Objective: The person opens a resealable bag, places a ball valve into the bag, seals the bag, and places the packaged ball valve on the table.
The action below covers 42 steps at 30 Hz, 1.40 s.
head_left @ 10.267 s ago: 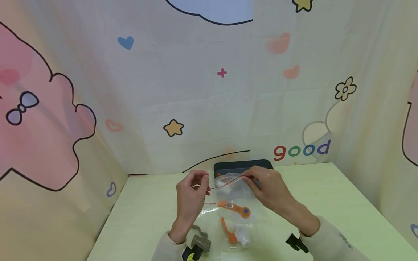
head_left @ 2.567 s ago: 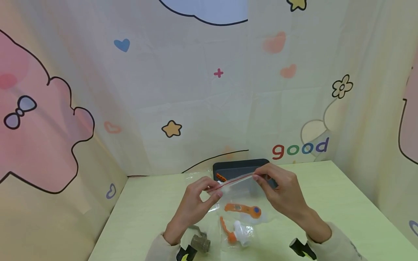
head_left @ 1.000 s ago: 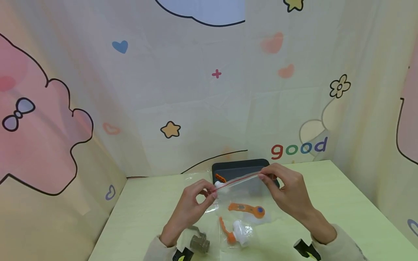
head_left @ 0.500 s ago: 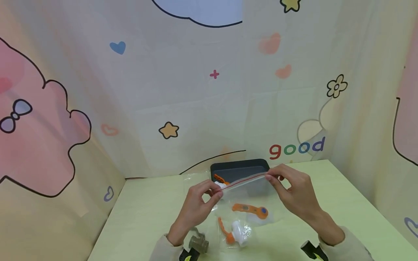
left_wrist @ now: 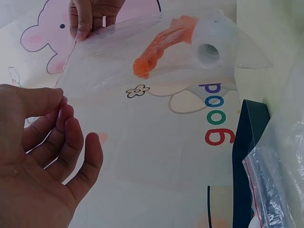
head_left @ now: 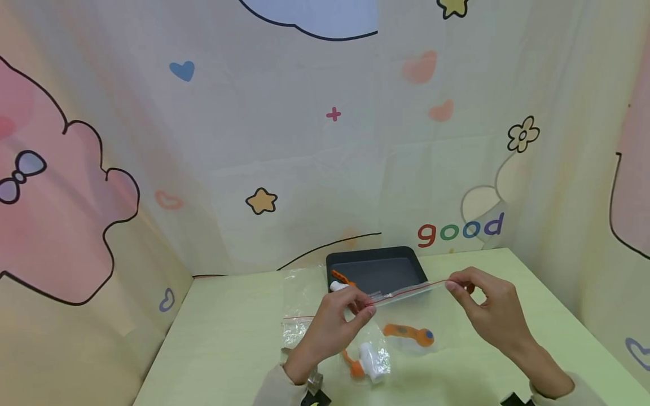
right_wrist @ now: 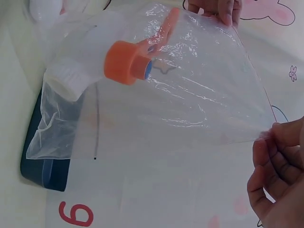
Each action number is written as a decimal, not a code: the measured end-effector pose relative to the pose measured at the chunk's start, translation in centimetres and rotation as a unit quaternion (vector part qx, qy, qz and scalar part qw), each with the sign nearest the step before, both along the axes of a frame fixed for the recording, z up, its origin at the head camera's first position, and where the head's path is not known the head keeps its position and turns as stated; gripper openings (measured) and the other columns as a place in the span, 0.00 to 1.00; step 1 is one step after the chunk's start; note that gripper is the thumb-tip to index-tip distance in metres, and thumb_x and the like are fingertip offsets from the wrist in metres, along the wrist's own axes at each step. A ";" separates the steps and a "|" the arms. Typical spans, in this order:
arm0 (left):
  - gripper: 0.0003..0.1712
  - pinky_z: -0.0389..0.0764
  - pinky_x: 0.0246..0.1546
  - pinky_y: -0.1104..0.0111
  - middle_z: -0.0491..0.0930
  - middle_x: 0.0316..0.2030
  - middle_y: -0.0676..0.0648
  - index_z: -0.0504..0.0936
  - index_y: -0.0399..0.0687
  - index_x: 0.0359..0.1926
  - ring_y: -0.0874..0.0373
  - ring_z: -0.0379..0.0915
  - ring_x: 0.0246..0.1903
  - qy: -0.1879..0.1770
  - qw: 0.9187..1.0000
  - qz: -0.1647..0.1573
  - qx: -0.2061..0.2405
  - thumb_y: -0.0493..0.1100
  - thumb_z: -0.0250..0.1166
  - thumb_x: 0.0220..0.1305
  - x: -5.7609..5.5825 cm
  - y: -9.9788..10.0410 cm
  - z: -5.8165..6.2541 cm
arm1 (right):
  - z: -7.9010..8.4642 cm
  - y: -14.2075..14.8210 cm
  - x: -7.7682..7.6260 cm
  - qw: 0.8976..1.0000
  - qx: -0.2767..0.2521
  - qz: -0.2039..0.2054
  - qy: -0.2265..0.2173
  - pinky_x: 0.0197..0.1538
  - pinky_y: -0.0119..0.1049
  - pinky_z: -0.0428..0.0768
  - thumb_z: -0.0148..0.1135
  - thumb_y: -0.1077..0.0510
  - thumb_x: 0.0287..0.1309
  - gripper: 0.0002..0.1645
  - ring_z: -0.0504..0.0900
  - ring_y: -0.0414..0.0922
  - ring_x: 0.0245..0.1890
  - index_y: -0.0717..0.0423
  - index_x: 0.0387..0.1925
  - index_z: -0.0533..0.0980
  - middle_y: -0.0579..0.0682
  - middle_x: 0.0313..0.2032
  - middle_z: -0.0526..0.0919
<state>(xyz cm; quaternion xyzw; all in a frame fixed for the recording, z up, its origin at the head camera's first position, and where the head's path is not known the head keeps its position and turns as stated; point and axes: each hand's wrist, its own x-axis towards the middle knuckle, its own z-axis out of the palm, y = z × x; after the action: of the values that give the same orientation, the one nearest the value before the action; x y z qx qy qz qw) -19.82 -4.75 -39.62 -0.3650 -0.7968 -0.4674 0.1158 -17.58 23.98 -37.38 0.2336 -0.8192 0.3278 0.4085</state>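
A clear zip bag (head_left: 406, 311) with a red strip along its top hangs between my two hands. My left hand (head_left: 335, 321) pinches one end of the strip between thumb and forefinger. At the other end, my right hand (head_left: 490, 307) pinches the corner. Inside the bag sits a white plastic ball valve with an orange lever (head_left: 406, 332); the right wrist view shows its orange cap (right_wrist: 121, 62) and white threaded end (right_wrist: 69, 80). The strip is drawn nearly straight, slanting up to the right.
On the table below lies another bagged white valve (head_left: 373, 361) with an orange lever. A dark tray (head_left: 373, 255) stands at the back, with an orange-and-white piece (head_left: 339, 286) at its left side. My left wrist partly hides a metal valve (head_left: 315, 379).
Over the last half second both hands have moved right and slightly down with the bag. Compared with the oldest frame, they stand farther apart and the strip is stretched longer between them.
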 end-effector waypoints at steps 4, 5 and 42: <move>0.03 0.80 0.38 0.76 0.82 0.32 0.50 0.82 0.48 0.38 0.68 0.73 0.33 -0.019 1.000 -0.016 -0.018 0.42 0.63 0.67 0.1 0.8 -0.7 | -0.8 0.9 0.6 1.000 0.000 -0.015 -0.019 0.28 0.20 0.67 0.73 0.73 0.43 0.17 0.69 0.23 0.27 0.48 0.30 0.81 0.34 0.22 0.77; 0.03 0.80 0.38 0.76 0.82 0.32 0.50 0.82 0.48 0.38 0.69 0.73 0.33 -0.024 0.999 -0.020 -0.023 0.42 0.63 0.68 0.2 1.0 -0.8 | -1.0 1.1 0.8 1.000 0.000 -0.019 -0.023 0.27 0.20 0.66 0.73 0.73 0.43 0.17 0.69 0.23 0.26 0.48 0.30 0.81 0.34 0.22 0.76; 0.05 0.71 0.27 0.80 0.80 0.26 0.56 0.84 0.50 0.34 0.71 0.68 0.24 -0.031 0.974 0.052 -0.219 0.42 0.63 0.66 -7.4 3.7 -5.6 | -6.9 3.0 -7.0 0.975 0.068 -0.055 -0.202 0.31 0.28 0.77 0.67 0.62 0.58 0.02 0.74 0.34 0.25 0.57 0.33 0.83 0.43 0.26 0.84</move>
<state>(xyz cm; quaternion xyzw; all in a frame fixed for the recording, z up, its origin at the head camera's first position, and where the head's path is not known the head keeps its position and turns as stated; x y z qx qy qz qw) -27.25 -1.03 -45.22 -0.3252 -0.9009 -0.2857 0.0325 -24.57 26.95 -44.23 0.1446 -0.9169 0.2885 0.2350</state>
